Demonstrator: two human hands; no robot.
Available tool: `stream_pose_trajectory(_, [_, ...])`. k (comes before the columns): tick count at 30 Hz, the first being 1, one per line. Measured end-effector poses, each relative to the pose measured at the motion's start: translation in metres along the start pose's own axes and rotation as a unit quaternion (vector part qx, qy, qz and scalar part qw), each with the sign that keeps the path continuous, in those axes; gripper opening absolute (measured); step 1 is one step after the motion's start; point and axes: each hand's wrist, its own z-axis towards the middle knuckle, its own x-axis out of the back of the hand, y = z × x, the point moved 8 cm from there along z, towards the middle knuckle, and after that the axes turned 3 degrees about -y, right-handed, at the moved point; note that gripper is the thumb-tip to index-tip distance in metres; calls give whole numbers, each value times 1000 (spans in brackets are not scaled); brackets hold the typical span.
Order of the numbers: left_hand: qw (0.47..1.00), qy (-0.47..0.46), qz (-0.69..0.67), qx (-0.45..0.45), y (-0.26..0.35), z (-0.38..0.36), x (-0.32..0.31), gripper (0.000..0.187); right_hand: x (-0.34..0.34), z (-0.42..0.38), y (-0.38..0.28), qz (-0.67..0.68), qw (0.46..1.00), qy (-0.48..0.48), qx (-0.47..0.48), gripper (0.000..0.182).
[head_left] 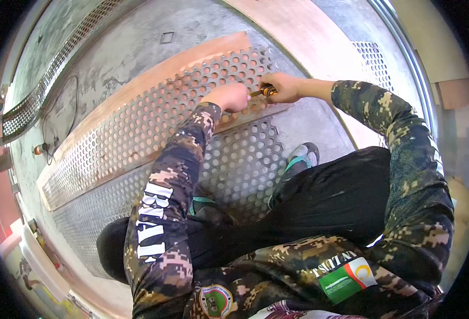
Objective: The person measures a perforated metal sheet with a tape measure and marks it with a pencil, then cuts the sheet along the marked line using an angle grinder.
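My right hand [285, 87] is closed round the handle of an orange-and-black hand tool [269, 91]. A narrow part of the tool points left, toward the fingers of my left hand [229, 98]. Those fingers are curled closed right at its end, and what they hold is hidden. Both hands are over the right end of a perforated metal sheet [133, 117], which has rows of round holes. Beneath that sheet lies a reddish-brown board [154, 73], showing along the far edge and through the holes.
Another perforated sheet [239, 159] lies nearer me, by my shoes [303, 157]. A long pale board [298, 26] runs along the far right. Further perforated strips stand at the far left [48, 87] and right [371, 61]. A dark cable [76, 101] curves over the grey floor.
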Motion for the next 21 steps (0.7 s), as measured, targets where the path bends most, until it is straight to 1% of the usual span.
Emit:
stream_pose_trajectory(2, [1000, -4, 2, 4, -3, 2, 1, 41, 0, 1, 3, -14, 1000, -1, -12, 41])
stream_pose_trajectory(4, [993, 110, -39, 31, -12, -1, 23, 45, 3, 0, 6, -31, 999, -1, -25, 41])
stream_pose_trajectory(5, [986, 155, -50, 27, -15, -6, 36, 48, 9, -4, 11, -27, 999, 10, -44, 42])
stream_pose_trajectory(6, [986, 157, -50, 28, -19, -9, 43, 48, 15, -7, 17, -23, 998, 21, -62, 43])
stream_pose_trajectory(8, [985, 147, -67, 68, -31, -18, 55, 48, 27, -14, 24, -42, 997, 32, -54, 45])
stream_pose_trajectory(10, [982, 159, -84, 61, -41, -27, 50, 48, 38, -25, 44, -68, 986, 87, -126, 45])
stream_pose_trajectory(11, [986, 138, -53, 73, -51, -22, 40, 49, 40, -32, 49, -69, 986, 87, -126, 45])
stream_pose_trajectory(12, [989, 116, -22, 85, -59, -20, 31, 49, 49, -42, 57, -104, 975, 118, -156, 45])
stream_pose_trajectory(13, [989, 119, -24, 87, -68, -22, 22, 49, 56, -52, 64, -141, 962, 148, -183, 45])
stream_pose_trajectory(14, [994, 89, -17, 68, -73, -22, 11, 51, 59, -60, 67, -143, 962, 148, -181, 45])
stream_pose_trajectory(15, [997, 58, -11, 49, -74, -29, 7, 52, 65, -71, 76, -167, 948, 140, -230, 44])
stream_pose_trajectory(16, [999, 6, 24, 36, -85, -39, 9, 54, 71, -82, 86, -191, 932, 132, -278, 44])
stream_pose_trajectory(17, [997, -46, 58, 23, -95, -58, 19, 55, 75, -88, 93, -190, 933, 130, -278, 44])
stream_pose_trajectory(19, [996, -72, 12, 43, -152, -83, 40, 57, 81, -103, 112, -213, 908, 127, -339, 44])
stream_pose_trajectory(21, [986, 33, -36, 159, -218, -128, 75, 56, 85, -110, 120, -224, 901, 127, -348, 44])
